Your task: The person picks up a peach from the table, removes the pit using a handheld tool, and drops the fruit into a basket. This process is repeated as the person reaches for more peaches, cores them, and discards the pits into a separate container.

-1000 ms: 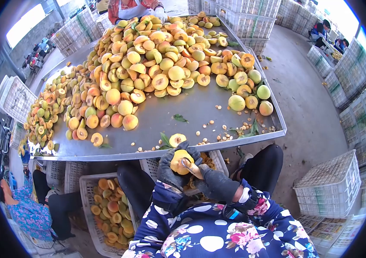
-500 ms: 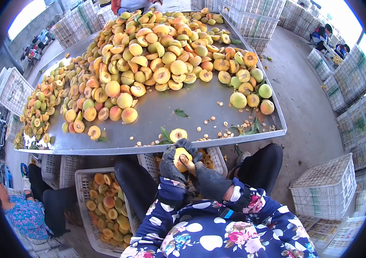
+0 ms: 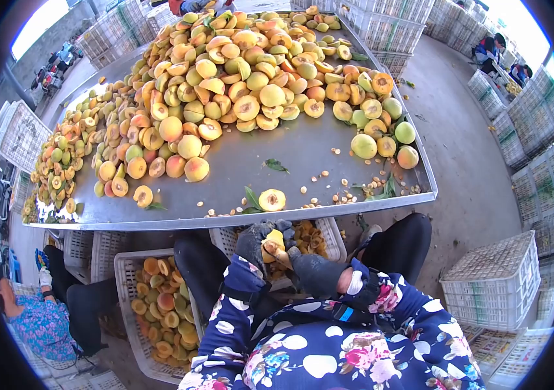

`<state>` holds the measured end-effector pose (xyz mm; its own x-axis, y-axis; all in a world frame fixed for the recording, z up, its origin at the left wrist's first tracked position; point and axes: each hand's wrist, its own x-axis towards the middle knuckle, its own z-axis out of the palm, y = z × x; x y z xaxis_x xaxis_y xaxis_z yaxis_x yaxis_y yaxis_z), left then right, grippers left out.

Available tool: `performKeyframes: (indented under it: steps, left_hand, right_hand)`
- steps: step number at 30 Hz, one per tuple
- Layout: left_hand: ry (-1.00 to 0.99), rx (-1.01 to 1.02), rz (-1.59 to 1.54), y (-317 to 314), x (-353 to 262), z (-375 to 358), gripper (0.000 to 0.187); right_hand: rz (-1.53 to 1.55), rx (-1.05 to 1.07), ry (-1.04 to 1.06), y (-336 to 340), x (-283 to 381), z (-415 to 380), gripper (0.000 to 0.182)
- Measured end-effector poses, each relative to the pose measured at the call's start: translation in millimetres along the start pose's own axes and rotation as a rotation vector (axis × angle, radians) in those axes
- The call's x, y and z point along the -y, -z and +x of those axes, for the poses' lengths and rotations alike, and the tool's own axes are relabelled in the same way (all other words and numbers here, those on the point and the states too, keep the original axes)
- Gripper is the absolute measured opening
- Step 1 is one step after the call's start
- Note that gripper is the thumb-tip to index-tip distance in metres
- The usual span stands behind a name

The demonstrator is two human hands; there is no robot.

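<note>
One piece of yellow fruit (image 3: 274, 238) sits in the left hand (image 3: 252, 242), gloved fingers curled round it, just off the near edge of the surface (image 3: 244, 166). The right hand (image 3: 318, 270) has its fingers closed on one slim tool (image 3: 282, 258) at the fruit. Beyond, one cut half (image 3: 272, 200) lies before an uncountable heap (image 3: 225, 84). Below, two crates hold fruit: a left crate (image 3: 119, 276) and a right crate (image 3: 336, 242).

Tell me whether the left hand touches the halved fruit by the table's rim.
Apart. The head view shows the table's rim between left hand and halved fruit.
</note>
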<state>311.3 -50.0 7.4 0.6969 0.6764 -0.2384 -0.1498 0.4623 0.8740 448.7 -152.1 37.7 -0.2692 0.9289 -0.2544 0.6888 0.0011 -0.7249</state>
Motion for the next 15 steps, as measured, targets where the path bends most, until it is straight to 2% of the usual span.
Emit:
performKeyframes:
  steps: [2,4,5,7,8,11,13,15]
  left_hand:
    - [0.025,0.008,-0.137,-2.7,-1.8,-2.3,0.019]
    - [-0.079,-0.019,0.182,0.0,1.6,-1.7,0.018]
    - [-0.133,-0.031,0.343,2.3,3.8,-0.8,0.018]
    - [-0.075,-0.001,0.157,9.6,12.6,1.9,0.02]
    - [-0.044,0.014,0.065,13.4,15.4,1.6,0.022]
    - [-0.143,0.188,0.566,23.3,10.0,3.3,0.02]
    - [-0.131,0.192,0.537,25.6,12.5,3.4,0.02]
    - [-0.12,0.167,0.508,32.0,19.5,7.2,0.02]
  right_hand:
    - [-0.036,0.025,0.004,-6.1,-5.8,2.8,0.035]
    - [-0.136,0.09,-0.003,-18.2,-11.9,7.1,0.033]
    - [-0.082,0.154,-0.027,-19.4,-13.6,7.9,0.03]
    - [0.024,0.28,-0.07,-16.5,-14.0,11.6,0.028]
    - [0.031,0.282,-0.099,-14.8,-11.9,12.8,0.028]
    - [0.05,0.286,-0.19,-2.9,1.5,11.4,0.031]
    - [0.059,0.293,-0.249,1.1,7.5,10.9,0.033]
    - [0.038,0.266,-0.149,-12.1,-5.6,11.0,0.032]
